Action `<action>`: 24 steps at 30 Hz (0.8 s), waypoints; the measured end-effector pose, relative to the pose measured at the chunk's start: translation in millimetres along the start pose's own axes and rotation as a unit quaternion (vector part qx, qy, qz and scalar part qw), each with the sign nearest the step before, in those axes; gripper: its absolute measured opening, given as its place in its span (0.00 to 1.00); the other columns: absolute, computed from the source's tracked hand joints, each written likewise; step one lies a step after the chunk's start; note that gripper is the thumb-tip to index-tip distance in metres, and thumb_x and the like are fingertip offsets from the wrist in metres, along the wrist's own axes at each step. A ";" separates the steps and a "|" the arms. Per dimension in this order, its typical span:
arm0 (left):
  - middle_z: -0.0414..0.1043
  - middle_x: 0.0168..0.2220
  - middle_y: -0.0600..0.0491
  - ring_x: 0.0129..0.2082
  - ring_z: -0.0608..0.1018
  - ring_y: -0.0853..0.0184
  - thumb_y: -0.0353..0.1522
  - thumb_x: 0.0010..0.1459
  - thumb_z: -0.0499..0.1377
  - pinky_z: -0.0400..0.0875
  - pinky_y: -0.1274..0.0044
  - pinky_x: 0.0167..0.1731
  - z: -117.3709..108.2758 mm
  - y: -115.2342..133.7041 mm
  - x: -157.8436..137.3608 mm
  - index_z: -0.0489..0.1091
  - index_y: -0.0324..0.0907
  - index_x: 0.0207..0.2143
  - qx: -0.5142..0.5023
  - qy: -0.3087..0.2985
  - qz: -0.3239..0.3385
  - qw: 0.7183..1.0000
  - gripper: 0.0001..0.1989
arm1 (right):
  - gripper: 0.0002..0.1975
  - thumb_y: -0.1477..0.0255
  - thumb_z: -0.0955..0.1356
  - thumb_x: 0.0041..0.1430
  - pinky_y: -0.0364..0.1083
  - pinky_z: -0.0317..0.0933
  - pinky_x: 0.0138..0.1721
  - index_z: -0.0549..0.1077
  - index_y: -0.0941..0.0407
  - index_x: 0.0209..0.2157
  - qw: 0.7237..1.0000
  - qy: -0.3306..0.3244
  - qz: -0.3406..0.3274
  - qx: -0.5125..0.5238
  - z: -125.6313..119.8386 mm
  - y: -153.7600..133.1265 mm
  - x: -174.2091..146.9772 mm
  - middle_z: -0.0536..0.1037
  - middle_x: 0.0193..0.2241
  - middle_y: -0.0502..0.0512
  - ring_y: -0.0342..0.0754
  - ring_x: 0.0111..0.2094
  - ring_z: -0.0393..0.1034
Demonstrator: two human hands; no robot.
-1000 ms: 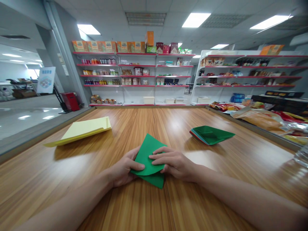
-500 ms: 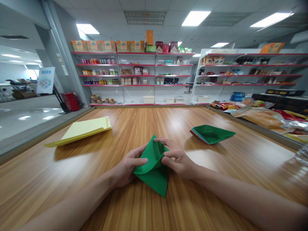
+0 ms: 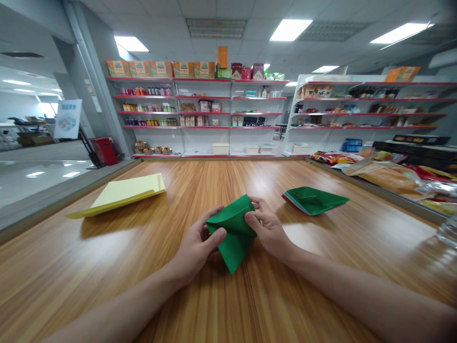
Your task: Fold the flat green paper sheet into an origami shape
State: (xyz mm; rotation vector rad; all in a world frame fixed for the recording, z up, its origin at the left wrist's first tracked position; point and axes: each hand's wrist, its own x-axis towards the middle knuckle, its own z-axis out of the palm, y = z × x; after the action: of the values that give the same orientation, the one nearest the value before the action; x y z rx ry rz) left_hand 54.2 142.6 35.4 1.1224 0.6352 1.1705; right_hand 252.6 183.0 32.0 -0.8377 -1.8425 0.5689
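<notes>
A folded sheet of green paper is held up above the wooden table, between both hands. My left hand grips its left edge, thumb on the near face and fingers behind. At the upper right, my right hand pinches the paper between thumb and fingers. One corner of the sheet points down toward me. To the right lies a stack of folded paper, green on top with red and blue layers showing at its left edge. On the left rests a yellow paper stack with a raised, creased edge.
The wooden table has a raised rim. Packaged goods lie beyond its right side, and a clear plastic object sits at the right edge. Stocked shelves stand behind, with a red box on the floor at left.
The green paper has been turned and its upper part folded over, so its top now leans right. My right hand has shifted slightly right, and its fingers now grip the upper right edge.
</notes>
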 end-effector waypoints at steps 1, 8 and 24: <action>0.72 0.36 0.53 0.33 0.73 0.67 0.38 0.53 0.64 0.69 0.77 0.33 0.2 -2.5 1.0 0.64 0.45 0.50 0.041 0.026 0.015 0.999 0.23 | 0.20 0.61 0.61 0.65 0.54 0.55 0.54 0.75 0.56 0.26 1.000 0.007 0.000 -0.007 0.2 0.7 0.1 0.64 0.51 0.59 0.52 0.50 0.62; 0.61 0.19 0.61 0.19 0.63 0.74 0.41 0.55 0.61 0.55 0.83 0.19 -5.0 -8.0 5.5 0.63 0.43 0.33 0.186 0.129 0.111 0.968 0.13 | 0.23 0.59 0.61 0.64 0.55 0.55 0.55 0.75 0.58 0.23 0.998 -0.002 -0.008 -0.061 1.8 -1.4 -2.1 0.59 0.52 0.60 0.54 0.52 0.59; 0.64 0.19 0.63 0.19 0.65 0.73 0.41 0.57 0.60 0.56 0.83 0.20 -8.5 -10.2 8.9 0.54 0.45 0.32 0.151 0.124 0.133 0.972 0.16 | 0.20 0.61 0.61 0.64 0.57 0.51 0.59 0.77 0.56 0.26 0.996 0.007 -0.013 -0.089 1.2 -2.1 -3.5 0.59 0.58 0.57 0.55 0.59 0.54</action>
State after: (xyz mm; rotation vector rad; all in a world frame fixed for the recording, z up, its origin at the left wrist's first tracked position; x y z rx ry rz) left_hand 53.7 154.1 24.3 1.3606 0.8976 1.4946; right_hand 251.8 179.0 30.9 -0.9302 -1.9079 0.3849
